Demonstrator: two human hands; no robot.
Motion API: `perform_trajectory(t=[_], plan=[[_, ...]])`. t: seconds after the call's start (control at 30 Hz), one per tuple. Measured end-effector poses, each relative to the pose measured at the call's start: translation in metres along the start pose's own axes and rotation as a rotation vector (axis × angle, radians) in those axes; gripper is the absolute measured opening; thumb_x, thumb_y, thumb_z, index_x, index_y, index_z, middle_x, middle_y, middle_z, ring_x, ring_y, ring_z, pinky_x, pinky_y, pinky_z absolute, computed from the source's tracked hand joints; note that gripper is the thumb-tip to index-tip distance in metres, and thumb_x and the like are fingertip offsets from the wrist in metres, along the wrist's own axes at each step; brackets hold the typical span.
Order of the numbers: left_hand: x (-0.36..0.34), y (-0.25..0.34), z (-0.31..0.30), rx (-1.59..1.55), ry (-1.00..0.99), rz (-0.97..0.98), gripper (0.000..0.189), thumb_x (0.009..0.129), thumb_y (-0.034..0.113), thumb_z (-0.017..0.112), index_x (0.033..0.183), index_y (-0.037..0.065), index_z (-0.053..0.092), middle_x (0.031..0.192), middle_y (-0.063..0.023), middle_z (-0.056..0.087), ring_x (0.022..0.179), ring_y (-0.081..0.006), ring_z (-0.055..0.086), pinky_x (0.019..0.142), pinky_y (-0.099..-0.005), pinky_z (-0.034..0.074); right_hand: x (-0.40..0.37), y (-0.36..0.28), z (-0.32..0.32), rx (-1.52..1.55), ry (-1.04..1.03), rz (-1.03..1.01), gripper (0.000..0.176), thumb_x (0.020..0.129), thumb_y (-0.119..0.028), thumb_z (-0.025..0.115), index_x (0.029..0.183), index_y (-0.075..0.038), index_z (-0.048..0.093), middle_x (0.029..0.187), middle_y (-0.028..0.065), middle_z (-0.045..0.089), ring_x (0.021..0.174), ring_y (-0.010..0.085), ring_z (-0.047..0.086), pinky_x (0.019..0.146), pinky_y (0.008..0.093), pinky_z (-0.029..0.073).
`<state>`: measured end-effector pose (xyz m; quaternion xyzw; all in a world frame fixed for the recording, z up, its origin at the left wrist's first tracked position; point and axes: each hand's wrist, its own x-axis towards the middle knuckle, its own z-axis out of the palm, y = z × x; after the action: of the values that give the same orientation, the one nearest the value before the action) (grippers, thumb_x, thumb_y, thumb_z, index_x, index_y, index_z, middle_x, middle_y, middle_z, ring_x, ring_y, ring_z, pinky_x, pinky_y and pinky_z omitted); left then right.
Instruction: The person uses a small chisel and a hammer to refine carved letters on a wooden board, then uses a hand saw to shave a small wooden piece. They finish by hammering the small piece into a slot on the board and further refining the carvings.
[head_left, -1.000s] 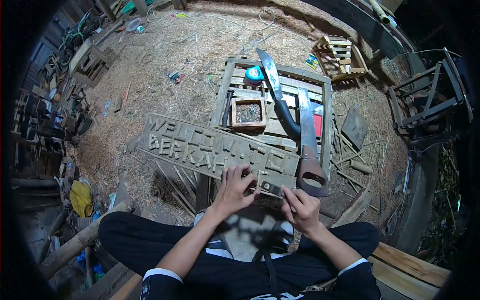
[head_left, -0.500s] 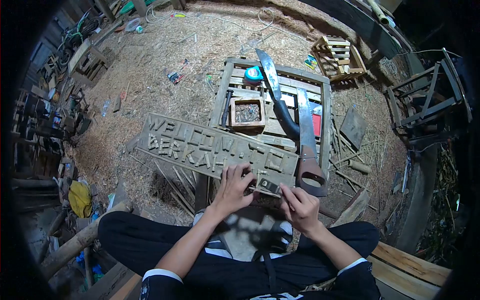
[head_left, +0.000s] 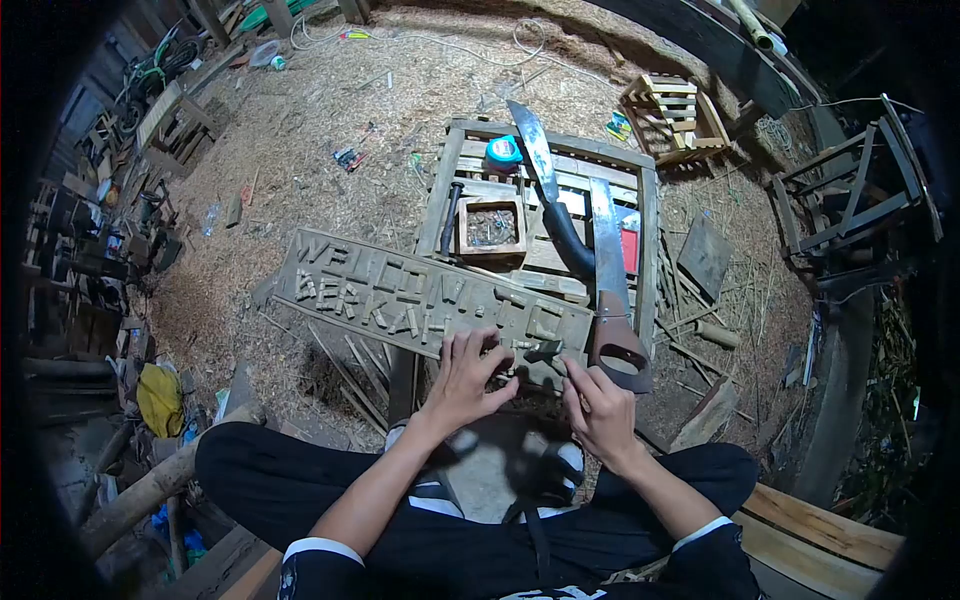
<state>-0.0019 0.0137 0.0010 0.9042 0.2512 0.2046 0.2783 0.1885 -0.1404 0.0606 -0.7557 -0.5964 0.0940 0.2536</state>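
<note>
A long wooden board (head_left: 390, 340) lies tilted in front of me, with raised letters of small wood strips reading "WELCOME" and "BERKAH" in part. My left hand (head_left: 468, 378) rests at its near edge, fingers curled and thumb close to the index finger. Whatever is pinched there is too small to make out. In my right hand (head_left: 600, 405) is a hammer (head_left: 543, 350), gripped close to its dark metal head. That head is over the board's lower right part, just right of my left fingertips. Small wood pieces lie beneath it.
Behind the board, a slatted wooden table (head_left: 648, 190) carries a machete (head_left: 536, 145), a handsaw (head_left: 610, 240), a blue tape measure (head_left: 503, 152) and a wooden box (head_left: 491, 250) of nails. A wooden crate (head_left: 690, 120) stands at back right. Wood shavings cover the ground.
My right hand has shifted slightly, and the hammer head has risen and turned, now farther up over the board. The left hand stays almost where it was.
</note>
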Motion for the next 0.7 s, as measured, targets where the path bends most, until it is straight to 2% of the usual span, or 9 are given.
perform_trajectory(t=[0.17, 0.23, 0.37, 0.47, 0.53, 0.7], plan=[[-0.004, -0.005, 0.004, -0.018, 0.028, 0.042, 0.040, 0.078, 0.029, 0.088, 0.111, 0.014, 0.073, 0.132, -0.0132, 0.051, 0.124, -0.0338, 0.047, 0.106, -0.0483, 0.035, -0.002, 0.005, 0.001, -0.049, -0.042, 0.000, 0.038, 0.095, -0.018, 0.073, 0.133, -0.013, 0.070, 0.083, 0.0083, 0.066, 0.069, 0.0289, 0.070, 0.056, 0.0411, 0.055], [-0.006, -0.005, 0.001, 0.004, 0.036, 0.085, 0.042, 0.076, 0.029, 0.089, 0.113, 0.017, 0.074, 0.133, -0.0127, 0.051, 0.125, -0.0343, 0.047, 0.108, -0.0503, 0.036, -0.001, 0.005, 0.004, -0.081, -0.029, -0.085, 0.038, 0.093, -0.019, 0.074, 0.131, -0.013, 0.071, 0.082, 0.0080, 0.065, 0.070, 0.0276, 0.070, 0.056, 0.0407, 0.056], [-0.010, -0.006, 0.003, 0.066, 0.030, 0.134, 0.042, 0.075, 0.028, 0.089, 0.113, 0.018, 0.075, 0.135, -0.0127, 0.051, 0.124, -0.0350, 0.048, 0.109, -0.0526, 0.035, 0.000, 0.002, 0.000, -0.064, -0.061, -0.085, 0.042, 0.090, -0.016, 0.076, 0.132, -0.014, 0.071, 0.085, 0.0089, 0.066, 0.066, 0.0305, 0.068, 0.058, 0.0421, 0.055], [-0.011, -0.008, 0.006, 0.098, 0.047, 0.161, 0.042, 0.075, 0.027, 0.089, 0.114, 0.018, 0.075, 0.135, -0.0124, 0.051, 0.124, -0.0343, 0.048, 0.109, -0.0547, 0.035, 0.000, 0.002, -0.003, -0.069, -0.089, -0.056, 0.041, 0.092, -0.016, 0.074, 0.133, -0.014, 0.070, 0.084, 0.0090, 0.065, 0.066, 0.0308, 0.068, 0.058, 0.0428, 0.055], [-0.013, -0.009, 0.006, 0.150, 0.001, 0.185, 0.036, 0.081, 0.030, 0.085, 0.114, 0.021, 0.075, 0.137, -0.0103, 0.051, 0.127, -0.0316, 0.048, 0.112, -0.0556, 0.033, -0.001, 0.004, 0.000, -0.035, -0.097, -0.041, 0.039, 0.094, -0.016, 0.073, 0.133, -0.014, 0.071, 0.084, 0.0091, 0.064, 0.065, 0.0316, 0.067, 0.057, 0.0435, 0.055], [-0.016, -0.013, 0.011, 0.161, 0.061, 0.221, 0.037, 0.081, 0.032, 0.085, 0.115, 0.023, 0.074, 0.136, -0.0087, 0.053, 0.123, -0.0299, 0.050, 0.109, -0.0560, 0.035, -0.002, 0.008, 0.002, 0.011, -0.081, -0.061, 0.037, 0.096, -0.015, 0.072, 0.133, -0.014, 0.071, 0.084, 0.0098, 0.064, 0.066, 0.0324, 0.066, 0.057, 0.0443, 0.053]])
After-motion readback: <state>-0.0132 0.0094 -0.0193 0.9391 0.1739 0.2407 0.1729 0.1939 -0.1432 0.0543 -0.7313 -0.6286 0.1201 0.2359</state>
